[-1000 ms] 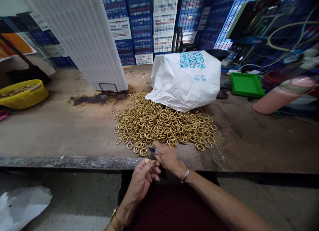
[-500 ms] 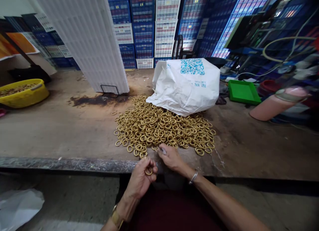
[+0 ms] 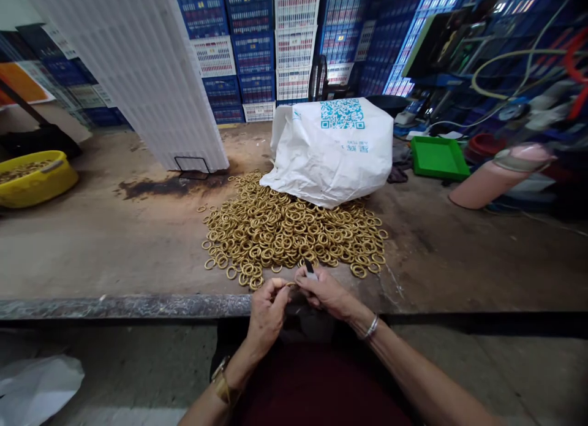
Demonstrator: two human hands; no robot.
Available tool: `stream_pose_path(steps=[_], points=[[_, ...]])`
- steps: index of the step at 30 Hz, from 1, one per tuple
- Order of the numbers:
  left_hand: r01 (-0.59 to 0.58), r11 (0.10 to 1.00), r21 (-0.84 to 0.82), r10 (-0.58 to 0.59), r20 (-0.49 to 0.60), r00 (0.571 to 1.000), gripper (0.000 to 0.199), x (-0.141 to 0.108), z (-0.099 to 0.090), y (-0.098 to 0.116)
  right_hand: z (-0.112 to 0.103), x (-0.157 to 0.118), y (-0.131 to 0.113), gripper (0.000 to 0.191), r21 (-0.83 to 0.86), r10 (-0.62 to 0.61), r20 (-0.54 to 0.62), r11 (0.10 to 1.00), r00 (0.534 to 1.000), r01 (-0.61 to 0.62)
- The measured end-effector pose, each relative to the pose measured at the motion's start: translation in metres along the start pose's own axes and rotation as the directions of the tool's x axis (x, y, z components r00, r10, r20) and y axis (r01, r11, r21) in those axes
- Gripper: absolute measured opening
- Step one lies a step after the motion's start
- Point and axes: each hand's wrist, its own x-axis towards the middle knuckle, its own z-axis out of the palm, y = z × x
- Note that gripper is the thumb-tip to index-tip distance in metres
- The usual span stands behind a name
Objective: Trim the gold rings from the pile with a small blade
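Note:
My left hand (image 3: 267, 309) is closed, pinching a brass-coloured ring (image 3: 291, 284) between thumb and forefinger at the table's front edge. My right hand (image 3: 329, 295) is closed round a small flat tool (image 3: 311, 271), grey with a black end; its exact kind is not clear. The fingertips of this hand meet the right side of the ring, so both hands are almost touching. Just beyond them spreads a large pile of similar rings (image 3: 275, 230) on the wooden table (image 3: 114, 248). A white sack (image 3: 335, 162) with blue print lies over the back of the pile.
At the far left stands a yellow basin (image 3: 41, 184) with small pieces in it. A tall white corrugated panel (image 3: 147, 76) leans behind a black wire stand (image 3: 193, 167). To the right are a green tray (image 3: 438, 159) and a pink bottle (image 3: 496, 178). Stacked crates (image 3: 252, 52) line the back.
My left hand has turned and brought its ring up to the right hand. The right hand has drawn back slightly from the pile, and its tool now points upward. The view has shifted a little.

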Motion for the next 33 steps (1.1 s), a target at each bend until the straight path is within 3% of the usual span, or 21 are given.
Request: stream_pose_path(steps=[3, 6, 9, 12, 14, 16, 18, 21, 23, 26, 33], points=[[-0.144, 0.979, 0.144, 0.148, -0.017, 0.989, 0.016, 0.000, 0.001, -0.002, 0.002, 0.003, 0.003, 0.026, -0.109, -0.009, -0.062, 0.994, 0.998, 0.002], [-0.170, 0.972, 0.160, 0.170, 0.014, 0.985, 0.016, 0.000, 0.002, -0.003, 0.004, 0.005, 0.006, 0.021, -0.200, -0.007, -0.114, 0.980, 0.993, -0.016], [0.016, 1.000, 0.016, -0.018, 0.078, 0.997, 0.022, 0.000, 0.002, -0.003, 0.005, 0.006, 0.006, 0.019, -0.215, -0.013, -0.140, 0.977, 0.990, -0.017], [0.245, 0.947, -0.209, -0.198, 0.222, 0.955, 0.029, 0.000, 0.002, -0.003, 0.005, 0.006, 0.006, 0.018, -0.216, -0.029, -0.130, 0.976, 0.991, 0.001], [0.288, 0.907, -0.307, -0.207, 0.272, 0.940, 0.028, -0.001, 0.002, -0.003, 0.004, 0.007, 0.006, 0.018, -0.221, -0.046, -0.136, 0.975, 0.990, 0.014], [0.280, 0.897, -0.342, -0.199, 0.253, 0.947, 0.026, -0.001, 0.002, -0.003, 0.001, 0.007, 0.008, 0.016, -0.291, -0.112, -0.194, 0.955, 0.975, 0.051], [0.256, 0.907, -0.334, -0.195, 0.204, 0.959, 0.026, -0.001, 0.002, -0.001, -0.001, 0.007, 0.010, 0.012, -0.449, -0.244, -0.217, 0.885, 0.945, 0.125], [0.210, 0.938, -0.276, -0.178, 0.139, 0.974, 0.028, -0.001, 0.002, 0.001, -0.001, 0.002, 0.014, 0.012, -0.671, -0.375, -0.052, 0.700, 0.926, 0.246], [0.191, 0.956, -0.224, -0.166, 0.124, 0.978, 0.030, -0.001, 0.002, 0.003, 0.001, -0.001, 0.016, 0.012, -0.749, -0.368, 0.051, 0.601, 0.928, 0.279], [0.156, 0.974, -0.165, -0.140, 0.102, 0.985, 0.032, -0.002, 0.002, 0.003, 0.004, -0.003, 0.018, 0.011, -0.823, -0.348, 0.088, 0.502, 0.933, 0.265], [0.093, 0.989, -0.118, -0.090, 0.033, 0.995, 0.033, -0.001, 0.001, -0.005, 0.006, -0.002, 0.015, 0.015, -0.881, -0.298, 0.102, 0.417, 0.949, 0.226]])
